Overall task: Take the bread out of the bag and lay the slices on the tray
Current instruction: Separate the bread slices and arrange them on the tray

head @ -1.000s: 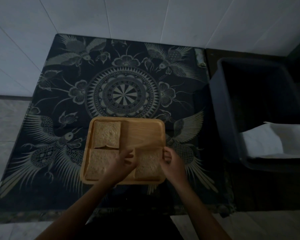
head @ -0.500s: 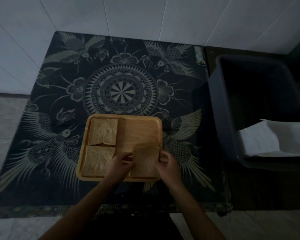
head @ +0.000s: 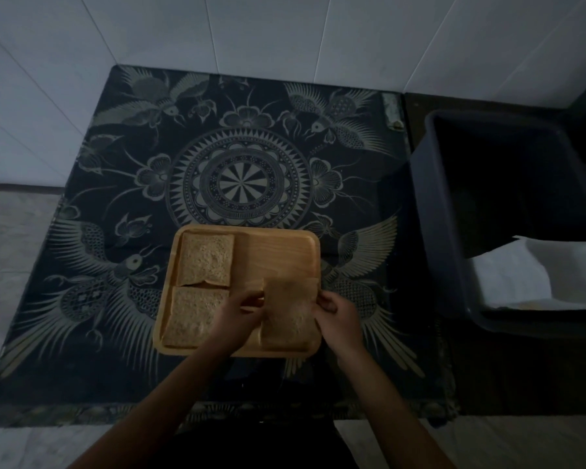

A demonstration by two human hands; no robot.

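A wooden tray (head: pixel 278 252) lies on the patterned dark cloth. One bread slice (head: pixel 206 259) rests flat in its far left quarter and a second slice (head: pixel 190 316) in its near left quarter. Over the near right quarter a third slice (head: pixel 288 309) is pinched at both side edges: my left hand (head: pixel 237 316) holds its left edge and my right hand (head: pixel 337 316) its right edge. The slice looks slightly tilted and blurred. The far right quarter of the tray shows bare wood. No bread bag can be made out for certain.
A dark plastic bin (head: pixel 454 231) stands to the right of the cloth, with a white sheet or bag (head: pixel 538 275) inside it. The black cloth with gold birds (head: pixel 237 181) covers the low table. White tiled floor surrounds it.
Both hands have stayed on the third slice over the tray's near right quarter. The slice has shifted a little and the view has dipped slightly; the other two slices have not moved.
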